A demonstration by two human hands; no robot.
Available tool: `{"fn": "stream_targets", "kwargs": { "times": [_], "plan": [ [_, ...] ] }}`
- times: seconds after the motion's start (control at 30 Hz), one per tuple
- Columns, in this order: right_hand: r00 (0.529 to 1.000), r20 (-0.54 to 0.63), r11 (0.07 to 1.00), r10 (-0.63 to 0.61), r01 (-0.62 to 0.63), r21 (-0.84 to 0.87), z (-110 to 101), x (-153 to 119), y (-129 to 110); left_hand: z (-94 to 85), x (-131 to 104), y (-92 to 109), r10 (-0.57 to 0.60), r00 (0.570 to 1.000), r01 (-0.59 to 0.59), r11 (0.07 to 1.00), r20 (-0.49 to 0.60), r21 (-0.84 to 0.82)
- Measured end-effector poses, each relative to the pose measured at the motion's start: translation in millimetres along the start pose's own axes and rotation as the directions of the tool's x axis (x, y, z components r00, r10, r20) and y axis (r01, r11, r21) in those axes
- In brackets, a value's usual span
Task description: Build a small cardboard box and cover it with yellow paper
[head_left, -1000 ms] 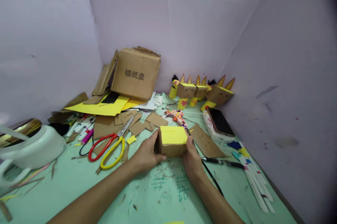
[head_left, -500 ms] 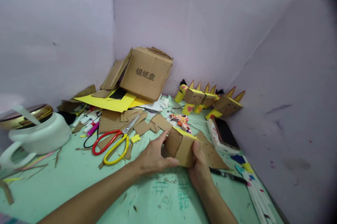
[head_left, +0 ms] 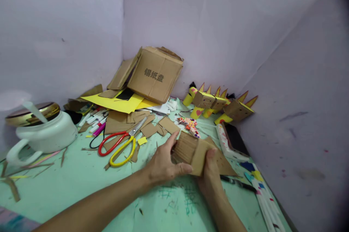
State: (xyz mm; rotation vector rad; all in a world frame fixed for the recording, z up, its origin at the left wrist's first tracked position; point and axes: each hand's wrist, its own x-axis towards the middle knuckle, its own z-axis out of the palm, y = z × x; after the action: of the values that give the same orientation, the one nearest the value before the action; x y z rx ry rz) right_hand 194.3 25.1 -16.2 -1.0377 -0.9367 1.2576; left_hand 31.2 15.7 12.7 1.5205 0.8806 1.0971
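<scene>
A small cardboard box [head_left: 186, 148] is held between both hands over the green tabletop. My left hand [head_left: 165, 163] grips its left end, thumb along the lower front edge and fingers at the upper edge. My right hand [head_left: 209, 174] closes on the right side, its thumb pressed on the smooth tan face. A ridged brown side points toward me. Behind the right hand lies a flat cardboard piece [head_left: 225, 163] with small dark marks. Scissors [head_left: 124, 144] with one red and one yellow handle rest left of the hands.
A large cardboard box [head_left: 155, 75] leans at the back wall over yellow sheets [head_left: 114, 104]. Cardboard scraps [head_left: 148, 130] lie in front. A white pot [head_left: 49, 130] stands left. Yellow figures with cardboard heads [head_left: 237, 110], a phone [head_left: 234, 139] and a black pen [head_left: 242, 184] are right.
The small box has turned in my hands: its yellow top edge no longer shows and more of the ridged side faces me. The whole view has shifted slightly.
</scene>
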Motion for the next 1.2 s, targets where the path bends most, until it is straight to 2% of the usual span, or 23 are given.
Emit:
{"fn": "stream_targets", "kwargs": {
  "times": [0.13,0.27,0.53,0.7,0.77,0.87,0.93,1.0,1.1,1.2],
  "plan": [
    [0.988,0.078,0.978,0.131,-0.142,0.152,8,-3,-22,-0.2,-5,6,0.087,0.994,-0.087,0.996,0.065,-0.008],
    [0.985,0.065,0.958,0.158,-0.169,0.231,11,-4,-25,-0.2,-6,3,0.033,0.998,-0.032,0.999,0.056,-0.019],
    [0.991,-0.003,0.973,0.131,-0.128,0.189,9,-2,-18,3.5,-6,2,0.008,0.998,-0.004,0.998,-0.060,0.063],
    [0.989,-0.140,0.998,-0.057,0.054,-0.029,0,-1,1,4.8,-4,-8,-0.029,0.998,0.033,0.997,-0.064,0.067],
    [0.990,-0.103,0.995,-0.092,0.088,-0.043,-1,-4,3,3.4,-1,-13,-0.060,0.996,0.063,0.997,-0.064,0.039],
    [0.991,0.064,0.993,-0.117,0.115,0.030,1,-8,-4,-1.7,4,-22,-0.021,0.997,0.019,0.999,-0.072,-0.025],
    [0.965,0.198,0.985,-0.172,0.170,0.025,1,-8,-11,-6.0,9,-27,0.032,0.998,-0.036,0.996,-0.056,-0.080],
    [0.939,0.274,0.976,-0.207,0.216,-0.003,-1,-4,-14,-10.0,13,-31,0.060,0.997,-0.063,0.993,-0.041,-0.096],
    [0.939,0.266,0.973,-0.218,0.230,-0.014,-6,5,-9,-13.6,18,-35,0.057,0.997,-0.059,0.997,-0.060,-0.041],
    [0.948,0.263,0.982,-0.180,0.189,-0.008,-8,13,-1,-14.4,23,-34,0.015,0.998,-0.015,1.000,-0.065,0.001]
  ]
}}
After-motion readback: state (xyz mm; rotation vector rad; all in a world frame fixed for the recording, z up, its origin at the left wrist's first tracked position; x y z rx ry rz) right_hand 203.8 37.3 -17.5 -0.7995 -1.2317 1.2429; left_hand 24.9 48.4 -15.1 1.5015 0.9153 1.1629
